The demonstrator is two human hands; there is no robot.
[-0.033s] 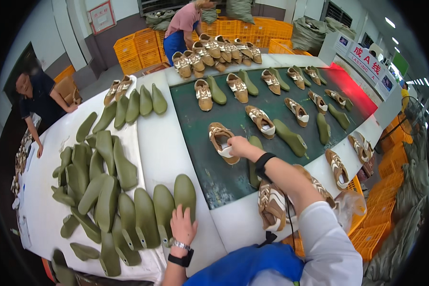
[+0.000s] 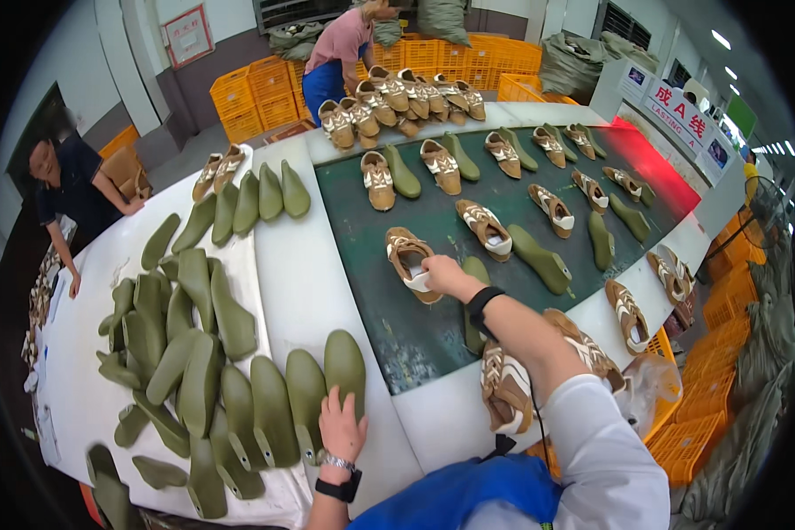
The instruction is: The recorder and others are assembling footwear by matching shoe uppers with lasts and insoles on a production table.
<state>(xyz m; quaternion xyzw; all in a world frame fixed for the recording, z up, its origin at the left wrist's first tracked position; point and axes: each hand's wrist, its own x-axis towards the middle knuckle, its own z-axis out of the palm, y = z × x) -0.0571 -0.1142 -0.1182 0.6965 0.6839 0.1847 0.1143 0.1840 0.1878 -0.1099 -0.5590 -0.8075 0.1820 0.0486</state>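
My right hand [image 2: 449,277] is closed on the white heel of a brown and white sneaker [image 2: 405,249], which sits on the green mat [image 2: 389,340] with its toe pointing away from me. Beside that wrist, a green shoe last [image 2: 475,276] lies partly hidden under my forearm. On the left, my left hand [image 2: 343,429] has its fingers over the near end of another green shoe last [image 2: 344,364], the rightmost of a row on the white table; its thumb is hard to make out. Several sneakers, some paired with lasts, stand in rows across the mat.
A heap of green lasts [image 2: 184,353] covers the left tabletop. Sneakers [image 2: 508,389] sit by my right forearm, and more are piled [image 2: 406,97] at the far edge. A person in a blue apron [image 2: 325,87] works there; another leans at left. Orange crates [image 2: 698,415] stand at right.
The view has shifted very slightly. Both hands keep to the same sneaker and last.
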